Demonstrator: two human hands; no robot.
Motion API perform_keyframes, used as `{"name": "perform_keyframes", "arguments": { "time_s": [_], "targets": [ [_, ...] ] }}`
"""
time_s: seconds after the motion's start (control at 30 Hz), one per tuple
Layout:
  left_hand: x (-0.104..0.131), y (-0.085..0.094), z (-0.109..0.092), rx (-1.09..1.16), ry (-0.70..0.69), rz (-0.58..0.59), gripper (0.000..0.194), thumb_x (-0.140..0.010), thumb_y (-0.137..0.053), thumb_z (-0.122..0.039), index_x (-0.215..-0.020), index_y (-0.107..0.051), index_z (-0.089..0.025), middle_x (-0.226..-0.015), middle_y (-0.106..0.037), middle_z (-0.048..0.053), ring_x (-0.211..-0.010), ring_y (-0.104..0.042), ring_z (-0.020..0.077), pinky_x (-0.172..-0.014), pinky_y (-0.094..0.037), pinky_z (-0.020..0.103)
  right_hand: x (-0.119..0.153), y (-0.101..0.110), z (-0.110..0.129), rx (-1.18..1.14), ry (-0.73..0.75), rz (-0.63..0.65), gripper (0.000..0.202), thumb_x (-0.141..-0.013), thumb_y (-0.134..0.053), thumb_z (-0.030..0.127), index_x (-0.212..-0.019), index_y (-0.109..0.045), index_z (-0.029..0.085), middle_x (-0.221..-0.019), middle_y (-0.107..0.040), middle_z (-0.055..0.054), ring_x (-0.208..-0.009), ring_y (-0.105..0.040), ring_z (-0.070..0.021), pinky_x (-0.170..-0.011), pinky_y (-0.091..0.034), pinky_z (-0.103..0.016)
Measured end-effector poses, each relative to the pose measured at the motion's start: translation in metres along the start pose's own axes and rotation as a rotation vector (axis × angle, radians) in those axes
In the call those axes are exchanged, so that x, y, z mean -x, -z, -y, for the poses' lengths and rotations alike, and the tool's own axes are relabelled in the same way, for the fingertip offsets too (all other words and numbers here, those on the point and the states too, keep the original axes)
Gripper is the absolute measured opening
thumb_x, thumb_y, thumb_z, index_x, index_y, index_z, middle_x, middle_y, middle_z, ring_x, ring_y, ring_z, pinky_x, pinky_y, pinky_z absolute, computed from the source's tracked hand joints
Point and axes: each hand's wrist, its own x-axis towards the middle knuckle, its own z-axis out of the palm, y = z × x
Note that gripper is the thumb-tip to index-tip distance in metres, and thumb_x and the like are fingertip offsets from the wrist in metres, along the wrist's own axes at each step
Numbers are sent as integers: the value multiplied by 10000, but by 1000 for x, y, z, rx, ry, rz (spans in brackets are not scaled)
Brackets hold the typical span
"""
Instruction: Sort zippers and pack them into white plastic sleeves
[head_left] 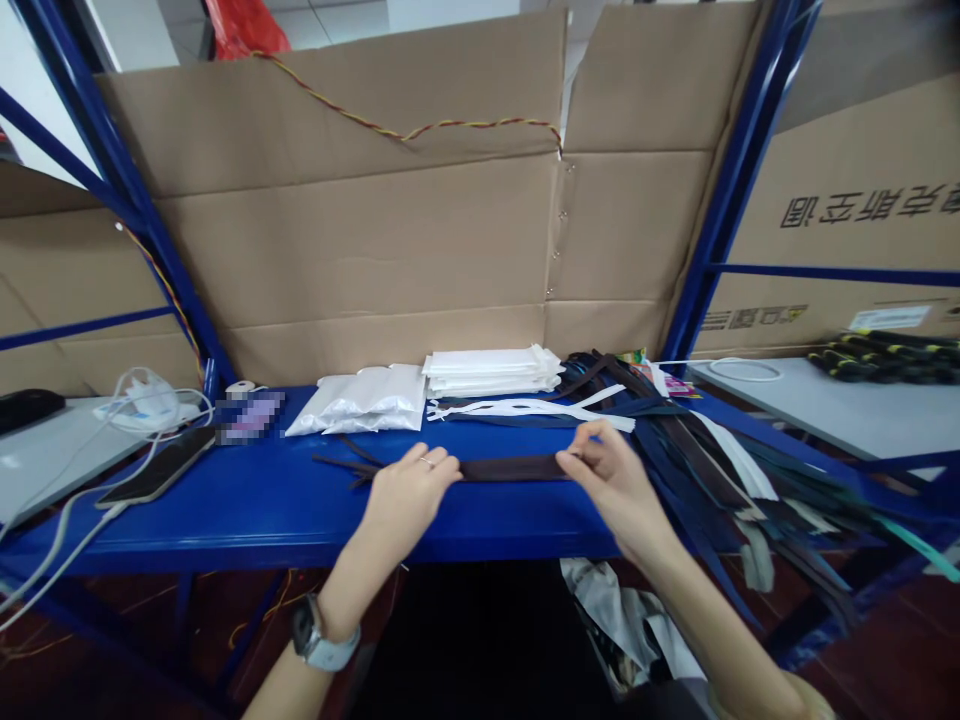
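Note:
A dark brown zipper is stretched flat just above the blue tabletop, between my two hands. My left hand is closed on its left part, and several thin loose ends stick out to the left past the fingers. At the other end, my right hand pinches the zipper between thumb and fingertips. Behind it lie white zippers on the table. To the right of my right hand spreads a tangled heap of navy, brown and white zippers, partly hanging over the front edge.
White plastic packets and a stack of flat white packs stand against the cardboard wall. A phone with a cable lies at left. Blue shelf posts rise on both sides. Below the table sits a bag of pale scraps.

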Motion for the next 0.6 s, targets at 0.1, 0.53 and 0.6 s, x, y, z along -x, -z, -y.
{"name": "perform_keyframes", "arguments": {
  "time_s": [0.1, 0.53, 0.6],
  "targets": [
    [18, 3, 42, -80, 176, 49, 306, -963, -313, -327, -866, -581, -215, -844, -623, 36, -912, -527, 188, -598, -327, 257, -13, 38, -2, 73, 13, -162, 301, -758, -644, 369, -876, -406, 225, -667, -491, 33, -575, -463, -114, -540, -348, -227],
    [61, 23, 106, 210, 373, 330, 275, -900, -386, -421, -838, -594, -253, -904, -639, 1, -848, -584, 183, -690, -379, 261, -14, 87, 11, 945, 149, -208, 301, -750, -607, 403, -971, -551, 207, -722, -589, -29, -672, -561, -199, -637, -402, -310],
    [61, 19, 105, 224, 386, 357, 243, -881, -423, -411, -820, -591, -245, -871, -638, 4, -811, -583, 183, -669, -373, 261, 7, 80, 35, 945, 195, -136, 358, -737, -634, 442, -1023, -579, 234, -883, -621, -61, -809, -585, -227, -692, -424, -320]
  ]
}}
